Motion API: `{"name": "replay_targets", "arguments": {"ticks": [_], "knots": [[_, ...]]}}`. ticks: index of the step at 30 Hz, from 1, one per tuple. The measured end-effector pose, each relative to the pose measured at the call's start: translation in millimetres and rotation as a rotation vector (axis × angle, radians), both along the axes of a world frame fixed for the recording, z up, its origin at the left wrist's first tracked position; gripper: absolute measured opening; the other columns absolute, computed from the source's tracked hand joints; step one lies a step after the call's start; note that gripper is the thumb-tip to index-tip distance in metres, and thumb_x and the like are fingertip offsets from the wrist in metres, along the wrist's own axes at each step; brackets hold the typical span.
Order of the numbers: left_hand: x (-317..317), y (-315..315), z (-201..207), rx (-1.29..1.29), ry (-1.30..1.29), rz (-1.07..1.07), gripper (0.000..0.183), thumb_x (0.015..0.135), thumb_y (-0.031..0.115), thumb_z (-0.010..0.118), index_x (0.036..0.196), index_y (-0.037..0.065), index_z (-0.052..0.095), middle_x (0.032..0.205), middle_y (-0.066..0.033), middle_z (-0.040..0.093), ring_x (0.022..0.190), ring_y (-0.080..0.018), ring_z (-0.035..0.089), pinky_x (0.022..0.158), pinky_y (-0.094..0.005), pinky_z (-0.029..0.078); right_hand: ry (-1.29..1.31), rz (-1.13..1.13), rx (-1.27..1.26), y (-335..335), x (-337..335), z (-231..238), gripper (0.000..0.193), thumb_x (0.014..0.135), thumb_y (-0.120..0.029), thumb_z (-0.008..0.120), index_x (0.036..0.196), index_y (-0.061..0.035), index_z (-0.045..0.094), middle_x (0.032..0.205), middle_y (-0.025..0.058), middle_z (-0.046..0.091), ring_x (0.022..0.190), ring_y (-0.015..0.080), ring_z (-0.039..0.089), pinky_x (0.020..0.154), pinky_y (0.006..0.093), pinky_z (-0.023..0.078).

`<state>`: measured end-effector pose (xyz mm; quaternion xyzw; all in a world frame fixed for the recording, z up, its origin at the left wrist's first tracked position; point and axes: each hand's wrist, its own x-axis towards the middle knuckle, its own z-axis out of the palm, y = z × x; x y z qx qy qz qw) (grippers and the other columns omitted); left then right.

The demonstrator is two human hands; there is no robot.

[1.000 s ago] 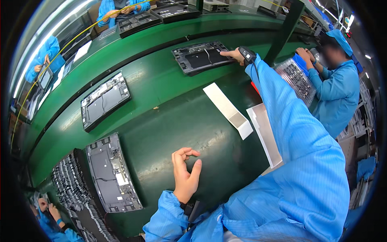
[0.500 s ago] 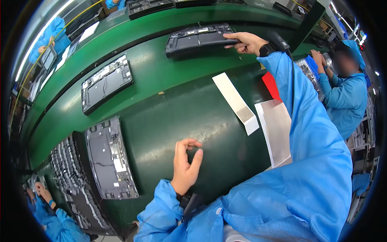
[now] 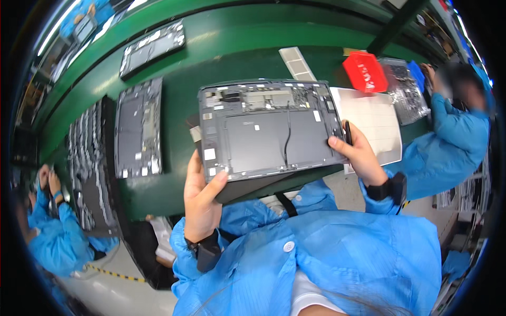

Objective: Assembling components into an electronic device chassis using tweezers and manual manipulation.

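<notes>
An opened tablet (image 3: 258, 131), its battery and circuit boards showing, is held up in front of me over the near edge of the green bench. My left hand (image 3: 203, 197) grips its lower left corner, thumb on the face and fingers behind. At the right edge, my right hand (image 3: 361, 155) clasps it the same way, thumb on top. A second opened tablet (image 3: 139, 126) lies on the bench to the left. Another one (image 3: 153, 48) sits farther back on the green line.
A black tray (image 3: 92, 163) packed with small parts stands at the left. To the right are white sheets (image 3: 377, 121), a red bin (image 3: 365, 72) and a bag of parts (image 3: 405, 92). Co-workers sit at both sides. A green post (image 3: 395, 26) rises at the back right.
My right hand has brought the tablet from the far line toward me. My left hand, empty before, now holds its left corner. The view has shifted too.
</notes>
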<state>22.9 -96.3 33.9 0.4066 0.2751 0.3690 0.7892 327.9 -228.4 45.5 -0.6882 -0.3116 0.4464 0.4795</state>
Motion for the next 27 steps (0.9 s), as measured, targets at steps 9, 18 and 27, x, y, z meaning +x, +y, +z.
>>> {"name": "replay_targets", "arguments": {"ticks": [9, 18, 27], "knots": [[-19.7, -21.0, -59.7, 0.12, 0.193, -0.006, 0.096, 0.084, -0.007, 0.054, 0.161, 0.002, -0.002, 0.162, -0.0131, 0.018, 0.148, -0.0246, 0.027, 0.121, -0.0357, 0.021, -0.33, 0.129, -0.121, 0.9, -8.6, -36.8, 0.045, 0.089, -0.02, 0.077, 0.123, 0.0039, 0.059, 0.101, 0.0039, 0.06, 0.088, 0.0098, 0.056, 0.073, 0.0249, 0.047], [-30.8, -11.3, -60.1, 0.396, 0.448, -0.072, 0.096, 0.09, 0.01, 0.065, 0.16, 0.001, 0.0, 0.16, -0.0224, 0.017, 0.147, -0.0339, 0.024, 0.12, -0.0433, 0.021, -0.896, 0.314, -0.158, 19.0, -10.6, -2.6, 0.042, 0.086, -0.02, 0.075, 0.117, 0.0047, 0.06, 0.098, 0.0158, 0.055, 0.082, 0.0282, 0.056, 0.073, 0.035, 0.046], [-24.6, 2.8, -36.0, 0.707, 0.888, 0.238, 0.084, 0.087, 0.012, 0.069, 0.155, -0.002, 0.02, 0.153, -0.0213, 0.027, 0.137, -0.0352, 0.035, 0.107, -0.0437, 0.035, -0.534, -0.105, 0.132, 27.6, -7.8, 0.2, 0.036, 0.106, -0.032, 0.052, 0.097, 0.0004, 0.065, 0.079, 0.0001, 0.055, 0.064, 0.0057, 0.047, 0.06, 0.0204, 0.037]]}}
